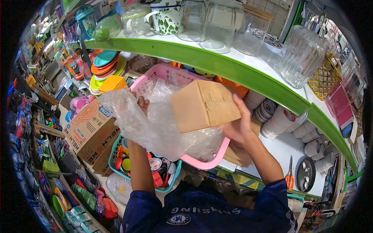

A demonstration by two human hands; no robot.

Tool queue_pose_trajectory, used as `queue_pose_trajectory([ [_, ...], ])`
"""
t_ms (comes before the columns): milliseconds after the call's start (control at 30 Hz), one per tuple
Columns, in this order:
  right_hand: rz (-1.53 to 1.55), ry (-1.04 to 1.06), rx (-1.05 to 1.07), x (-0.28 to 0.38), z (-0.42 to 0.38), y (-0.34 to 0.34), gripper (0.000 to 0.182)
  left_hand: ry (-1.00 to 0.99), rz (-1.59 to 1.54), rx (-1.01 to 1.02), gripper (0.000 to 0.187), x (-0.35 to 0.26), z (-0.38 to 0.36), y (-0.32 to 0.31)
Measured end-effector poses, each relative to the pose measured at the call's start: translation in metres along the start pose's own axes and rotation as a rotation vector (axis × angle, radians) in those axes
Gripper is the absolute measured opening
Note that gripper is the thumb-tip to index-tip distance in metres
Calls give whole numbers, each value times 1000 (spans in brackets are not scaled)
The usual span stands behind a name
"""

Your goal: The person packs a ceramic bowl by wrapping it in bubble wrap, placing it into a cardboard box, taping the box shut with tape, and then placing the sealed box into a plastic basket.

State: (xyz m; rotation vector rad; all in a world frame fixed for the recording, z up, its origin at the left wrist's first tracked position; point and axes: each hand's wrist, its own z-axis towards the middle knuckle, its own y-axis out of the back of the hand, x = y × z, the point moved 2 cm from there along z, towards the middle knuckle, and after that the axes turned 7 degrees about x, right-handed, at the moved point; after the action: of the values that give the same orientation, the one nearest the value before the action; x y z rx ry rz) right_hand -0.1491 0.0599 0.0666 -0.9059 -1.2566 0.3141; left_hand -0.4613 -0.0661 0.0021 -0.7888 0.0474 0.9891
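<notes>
My right hand [241, 125] grips a small plain cardboard box [190, 108] by its right side, holding it up over a pink plastic basket [206, 164]. To the left, my left hand [142, 103] is closed on a crumpled clear plastic bag [145, 130], which hides part of the fingers. The bag hangs in front of my left forearm and meets the box's left side. More clear plastic wrap [202, 144] lies inside the basket.
A green-edged shelf [175, 52] with glass jars [219, 29] and an enamel mug [165, 19] runs above. At left stand a printed carton [87, 130] and a teal basket [171, 186] of small items. Orange scissors [290, 179] and stacked cups [278, 122] sit at right.
</notes>
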Motion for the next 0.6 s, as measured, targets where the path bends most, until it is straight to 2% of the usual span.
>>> queue_pose_trajectory([
  [33, -44, 42, -11, 6, -6, 3, 64, 3, -2, 0, 41, 0, -4, -2],
  [100, -81, 83, -51, 14, -20, 11, 62, -127, 1309, -487, 20, -13, -20, -15],
  [133, -143, 162, -143, 19, -26, 15, 60, -124, 1304, -487, 20, -22, -17, -33],
  [167, -204, 244, -234, 24, -32, 20, 59, 92, 1284, -609, 18, -33, -11, -49],
  [200, -297, 259, -280, 28, -41, 22, 58, 308, 1254, -725, 25, -39, -9, -56],
  [300, -315, 348, -272, 35, -55, 20, 56, 235, 1351, -739, 36, -48, -9, -56],
  [367, -300, 307, -292, 39, -69, 37, 55, 229, 1361, -706, 35, -51, -8, -69],
  [433, -269, 301, -308, 40, -77, 46, 56, 149, 1323, -792, 35, -52, -3, -78],
  [467, -239, 390, -374, 39, -80, 50, 53, 167, 1343, -755, 34, -57, -3, -79],
  [600, -186, 398, -374, 42, -98, 65, 57, 290, 1479, -739, 33, -72, -8, -64],
])
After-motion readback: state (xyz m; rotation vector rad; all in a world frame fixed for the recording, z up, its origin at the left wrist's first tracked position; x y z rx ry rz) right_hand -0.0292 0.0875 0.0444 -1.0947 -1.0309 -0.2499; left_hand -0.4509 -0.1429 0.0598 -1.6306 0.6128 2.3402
